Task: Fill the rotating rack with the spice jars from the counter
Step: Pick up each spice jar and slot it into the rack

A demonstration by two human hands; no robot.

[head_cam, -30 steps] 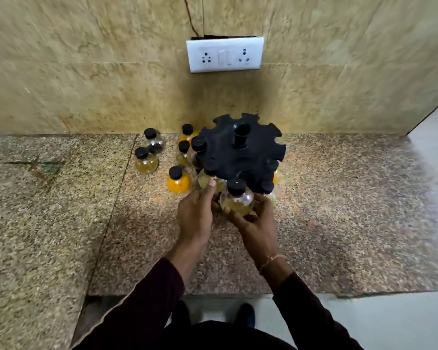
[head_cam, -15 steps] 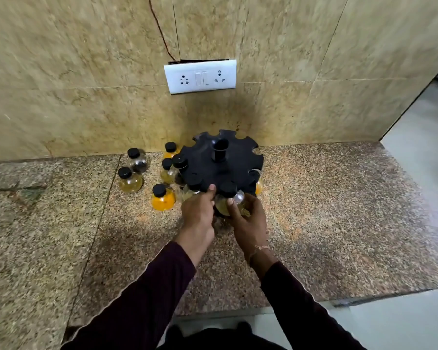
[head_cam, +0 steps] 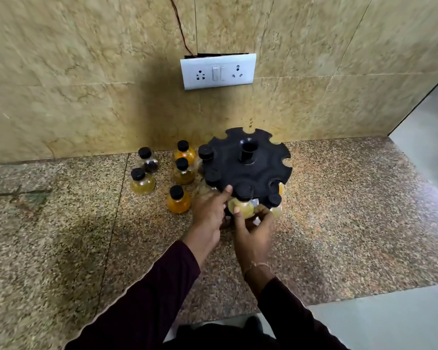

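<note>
Partly filled: rack [head_cam: 248,170] standing on tabletop [head_cam: 339,210], several slots holding jars, far slots gaping; right hand [head_cam: 253,233] gripping a jar [head_cam: 242,208] at the near slot; left hand [head_cam: 210,210] fingering the rim; five loose jars [head_cam: 178,202] waiting just left.

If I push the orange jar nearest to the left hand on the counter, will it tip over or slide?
The orange jar looks squat and wide-bodied below its narrow black cap, so it would probably slide rather than tip. It seems mostly full, so likely heavy for its size. The granite counter looks polished, which should ease sliding.
</note>
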